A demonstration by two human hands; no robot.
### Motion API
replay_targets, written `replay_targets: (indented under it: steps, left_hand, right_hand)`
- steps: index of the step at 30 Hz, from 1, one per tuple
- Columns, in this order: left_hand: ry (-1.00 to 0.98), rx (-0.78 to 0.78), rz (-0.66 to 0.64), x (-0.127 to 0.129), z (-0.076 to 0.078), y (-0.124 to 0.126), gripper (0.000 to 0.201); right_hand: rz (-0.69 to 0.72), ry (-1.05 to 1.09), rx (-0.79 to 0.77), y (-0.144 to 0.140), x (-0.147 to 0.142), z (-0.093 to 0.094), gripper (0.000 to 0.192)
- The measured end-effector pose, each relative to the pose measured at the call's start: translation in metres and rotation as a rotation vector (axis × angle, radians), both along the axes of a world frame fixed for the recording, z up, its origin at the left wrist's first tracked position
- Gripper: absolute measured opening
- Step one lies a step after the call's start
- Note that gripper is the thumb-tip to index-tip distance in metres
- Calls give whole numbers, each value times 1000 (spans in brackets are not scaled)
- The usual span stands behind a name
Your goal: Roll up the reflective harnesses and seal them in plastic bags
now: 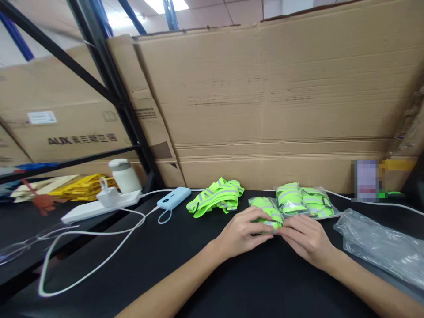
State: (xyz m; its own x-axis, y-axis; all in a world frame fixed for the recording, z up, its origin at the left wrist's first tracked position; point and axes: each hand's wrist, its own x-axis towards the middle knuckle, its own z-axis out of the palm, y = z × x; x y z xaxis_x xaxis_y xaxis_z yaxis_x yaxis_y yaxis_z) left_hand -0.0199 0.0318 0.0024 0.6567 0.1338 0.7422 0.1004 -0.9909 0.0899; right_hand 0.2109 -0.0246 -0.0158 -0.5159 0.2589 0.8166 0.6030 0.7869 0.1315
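Note:
Both of my hands hold one clear bag with a folded neon-yellow reflective strap (265,205) inside, just above the black tabletop. My left hand (247,229) grips its left side with fingers closed over it. At the near right edge, the fingers of my right hand (306,238) pinch the plastic. Right behind them lie two more bagged reflective straps, one upright-looking bundle (290,197) and one flatter bundle (318,202). A loose pile of unbagged reflective straps (217,197) sits to the left of my hands.
Clear plastic bags (380,243) lie at the right. A light-blue power bank (174,197) with a white cable is left of the straps. Farther left are a white power strip (99,210) and a white bottle (125,175). A cardboard wall (265,101) closes off the back.

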Motion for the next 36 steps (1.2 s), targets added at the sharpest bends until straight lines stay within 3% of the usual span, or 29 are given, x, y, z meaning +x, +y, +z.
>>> replay_targets:
  steps: [12,22,36]
  left_hand:
    - [-24,41,7,3,1,-7,7]
    - [-102,-28,-36,1,-6,-1,6]
    - [-52,-152,-41,-1,2,-4,6]
  right_hand:
    - [-26,-15,4,-1,-1,1,10]
    - [-13,-17,16,-2,0,2,8]
    - [-34,40,-50,0,-3,0,8]
